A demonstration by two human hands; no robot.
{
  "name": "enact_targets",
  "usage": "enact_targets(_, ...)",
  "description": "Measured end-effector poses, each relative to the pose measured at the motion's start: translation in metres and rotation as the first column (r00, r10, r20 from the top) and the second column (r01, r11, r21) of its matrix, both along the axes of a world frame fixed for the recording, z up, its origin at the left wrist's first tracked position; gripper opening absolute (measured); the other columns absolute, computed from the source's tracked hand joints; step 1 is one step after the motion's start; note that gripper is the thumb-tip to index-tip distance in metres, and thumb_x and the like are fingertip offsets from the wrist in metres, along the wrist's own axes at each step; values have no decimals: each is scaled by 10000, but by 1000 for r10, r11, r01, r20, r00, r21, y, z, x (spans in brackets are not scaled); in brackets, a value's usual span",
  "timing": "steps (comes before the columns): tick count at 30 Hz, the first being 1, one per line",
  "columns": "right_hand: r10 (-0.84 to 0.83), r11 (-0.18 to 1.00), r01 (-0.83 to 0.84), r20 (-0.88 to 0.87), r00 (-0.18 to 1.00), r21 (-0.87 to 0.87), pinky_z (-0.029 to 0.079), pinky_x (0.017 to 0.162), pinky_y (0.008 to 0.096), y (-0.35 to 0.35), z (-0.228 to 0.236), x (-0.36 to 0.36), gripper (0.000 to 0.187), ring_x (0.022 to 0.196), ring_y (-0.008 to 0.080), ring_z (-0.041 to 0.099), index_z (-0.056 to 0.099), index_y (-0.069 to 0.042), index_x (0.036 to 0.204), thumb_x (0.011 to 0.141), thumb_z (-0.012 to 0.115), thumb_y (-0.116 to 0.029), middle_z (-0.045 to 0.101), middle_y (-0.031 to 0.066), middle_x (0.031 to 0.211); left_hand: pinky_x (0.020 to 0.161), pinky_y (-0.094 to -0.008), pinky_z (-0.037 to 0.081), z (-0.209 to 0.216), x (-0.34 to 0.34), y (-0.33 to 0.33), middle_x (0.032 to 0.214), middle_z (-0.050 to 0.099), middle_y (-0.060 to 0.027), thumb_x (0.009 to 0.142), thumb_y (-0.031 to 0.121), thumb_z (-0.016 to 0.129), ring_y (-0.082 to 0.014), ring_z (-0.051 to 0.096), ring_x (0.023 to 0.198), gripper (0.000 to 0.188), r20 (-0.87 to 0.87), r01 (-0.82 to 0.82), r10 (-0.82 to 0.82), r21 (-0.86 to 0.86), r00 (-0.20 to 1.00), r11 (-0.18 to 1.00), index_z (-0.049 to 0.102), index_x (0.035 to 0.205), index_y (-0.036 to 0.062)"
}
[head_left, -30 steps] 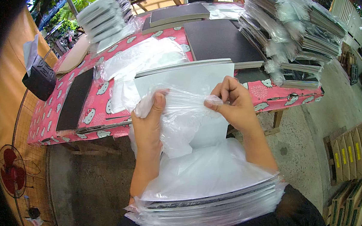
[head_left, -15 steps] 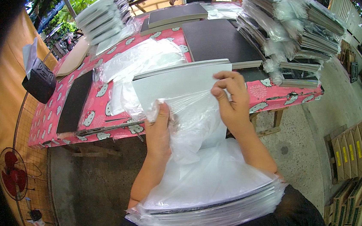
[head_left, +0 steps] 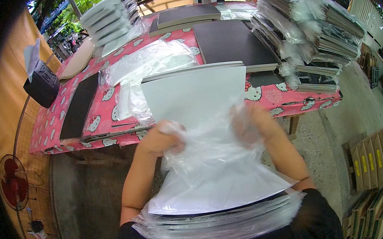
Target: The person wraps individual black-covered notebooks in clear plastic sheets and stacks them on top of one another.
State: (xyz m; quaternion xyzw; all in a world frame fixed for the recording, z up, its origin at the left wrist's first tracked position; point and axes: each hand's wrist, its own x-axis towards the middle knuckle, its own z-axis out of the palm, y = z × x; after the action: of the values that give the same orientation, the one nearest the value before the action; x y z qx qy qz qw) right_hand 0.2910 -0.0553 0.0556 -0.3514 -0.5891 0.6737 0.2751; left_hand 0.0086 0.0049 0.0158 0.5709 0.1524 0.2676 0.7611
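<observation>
Clear, crinkled plastic bag (head_left: pixel 207 152) covers a flat white board (head_left: pixel 194 92); left hand (head_left: pixel 162 137) and right hand (head_left: pixel 250 124) fingers grip the film.

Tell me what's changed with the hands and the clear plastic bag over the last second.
The clear plastic bag has been drawn further over the flat white sheet. The right hand now sits behind the film instead of pinching the bag's top edge in the open; the left hand still grips the bag's left side. The stack of bagged boards on the lap is unchanged.
</observation>
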Motion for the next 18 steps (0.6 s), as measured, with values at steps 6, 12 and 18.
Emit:
enact_targets(6, 352, 925, -281, -300, 887, 257, 482, 598, 312, 28, -43, 28, 193, 679, 164, 591, 606, -6, 830, 731, 620, -171, 612, 96, 728, 456, -217, 348, -21, -15, 17, 568, 507, 9, 659, 326, 712, -54, 451, 530, 321, -41, 148, -143, 186, 989, 971, 548, 696, 53)
enact_targets(12, 131, 932, -44, -220, 967, 361, 477, 569, 327, 40, -80, 32, 254, 651, 174, 574, 577, -65, 894, 780, 549, -290, 591, 67, 733, 498, -251, 411, -24, -40, 12, 575, 520, -15, 626, 348, 731, -101, 506, 553, 354, -273, 189, -131, 199, 953, 962, 558, 703, 50)
enact_targets(18, 314, 783, -466, 385, 868, 412, 438, 597, 324, 32, -70, 8, 295, 675, 178, 542, 588, -50, 838, 695, 655, -299, 591, 71, 771, 539, -300, 436, -14, -17, 12, 655, 535, -27, 671, 340, 665, -129, 516, 601, 339, 617, -244, 436, -373, 655, 895, 557, 814, 52)
